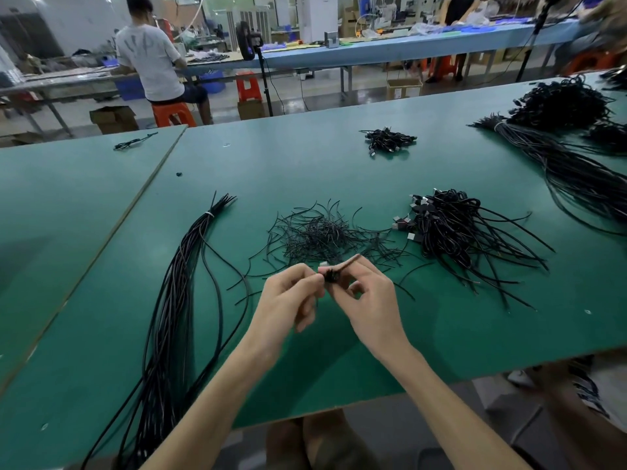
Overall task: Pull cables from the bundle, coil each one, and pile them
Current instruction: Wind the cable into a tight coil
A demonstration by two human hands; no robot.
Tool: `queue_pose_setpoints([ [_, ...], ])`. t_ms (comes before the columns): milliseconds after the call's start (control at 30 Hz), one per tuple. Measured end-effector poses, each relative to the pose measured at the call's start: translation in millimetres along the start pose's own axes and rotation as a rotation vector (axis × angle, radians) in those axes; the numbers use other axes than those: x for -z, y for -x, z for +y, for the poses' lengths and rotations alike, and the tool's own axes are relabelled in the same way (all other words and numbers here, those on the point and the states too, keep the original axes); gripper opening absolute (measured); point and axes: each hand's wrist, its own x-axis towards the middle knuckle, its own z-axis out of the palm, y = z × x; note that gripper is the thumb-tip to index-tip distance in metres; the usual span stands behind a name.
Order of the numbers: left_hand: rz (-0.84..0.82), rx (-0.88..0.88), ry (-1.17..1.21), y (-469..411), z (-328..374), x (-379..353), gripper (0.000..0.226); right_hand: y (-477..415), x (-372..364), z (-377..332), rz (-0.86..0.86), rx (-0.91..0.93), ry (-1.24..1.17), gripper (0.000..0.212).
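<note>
While both hands meet above the near middle of the green table (pixel 101 232), the head view puts a small coiled cable (pixel 330 278) right between them. The left hand (pixel 291 296) pinches it from one side with thumb and forefinger, and the right hand (pixel 371 307) pinches the other side. A thin blurred strand (pixel 349 261) sticks up past the right fingers, and whether it is tie wire or cable tail is hard to call. This looks like the finish of one coil, with the wrap being secured. Off to the left lies the long bundle (pixel 169 300), cinched by a white tie (pixel 211 215) at its far end. Just beyond the hands sits a scatter of short wire ties (pixel 315 232), and to the right is the pile of coiled cables (pixel 451 228), pale plugs showing. Next move, I'd judge: tighten the wrap so it holds, carry the coil right onto that pile, then reach left for a fresh cable.
</note>
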Motion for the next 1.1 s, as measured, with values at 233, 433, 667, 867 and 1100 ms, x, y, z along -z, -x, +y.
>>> queue_pose_setpoints([
  [233,-0.193,0.49,0.597,-2,3,4,0.016,3,-5,6,0.174,0.325,0.244,0.016],
  [433,-0.061,0.096,-0.163,-10,6,22,0.025,1,-2,4,0.008,0.096,0.1,0.038],
  [667,0.159,-0.335,-0.637,-12,0,21,0.009,-5,4,-1,-0.119,-0.252,-0.266,0.026],
  [867,0.094,-0.214,-0.634,-13,-3,26,0.016,-5,3,-1,-0.185,-0.23,-0.239,0.02],
  [1100,-0.028,-0.138,-0.554,-10,9,22,0.026,-5,4,-6,-0.157,-0.259,-0.166,0.017],
])
